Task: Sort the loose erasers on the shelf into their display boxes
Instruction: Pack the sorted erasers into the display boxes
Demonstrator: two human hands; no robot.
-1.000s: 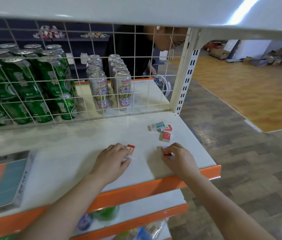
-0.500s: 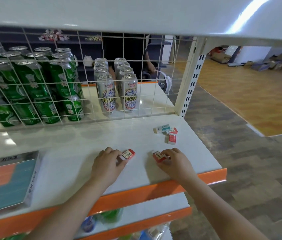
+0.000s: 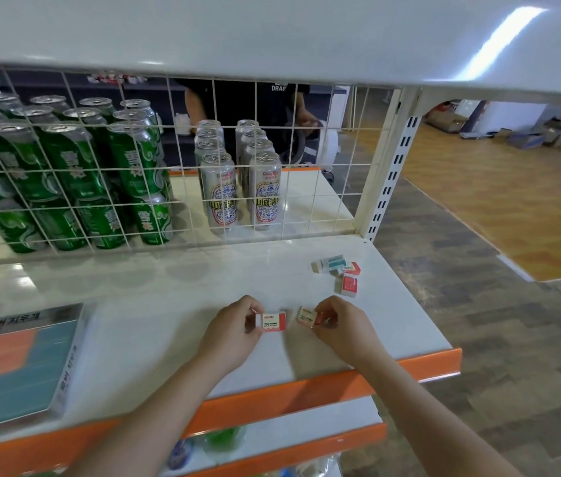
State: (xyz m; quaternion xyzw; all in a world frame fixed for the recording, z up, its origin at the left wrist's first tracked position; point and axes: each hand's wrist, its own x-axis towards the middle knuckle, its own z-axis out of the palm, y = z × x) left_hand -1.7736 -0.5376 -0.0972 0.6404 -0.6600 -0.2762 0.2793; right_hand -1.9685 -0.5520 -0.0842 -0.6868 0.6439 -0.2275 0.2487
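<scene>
Erasers are mid-pickup: the left hand [image 3: 234, 330] pinches one red-sleeved eraser [image 3: 271, 321], the right hand [image 3: 341, 327] another [image 3: 307, 317], both just above the shelf [image 3: 155, 304]. Three loose ones [image 3: 339, 271] lie farther right. Next, likely carrying both left to the display box [image 3: 21, 366].

Bare white shelf [image 3: 155, 304] lies open to you between the display box [image 3: 21, 370] at left and three loose erasers [image 3: 341, 273] at right; wire mesh [image 3: 169, 160] blocks the back.
</scene>
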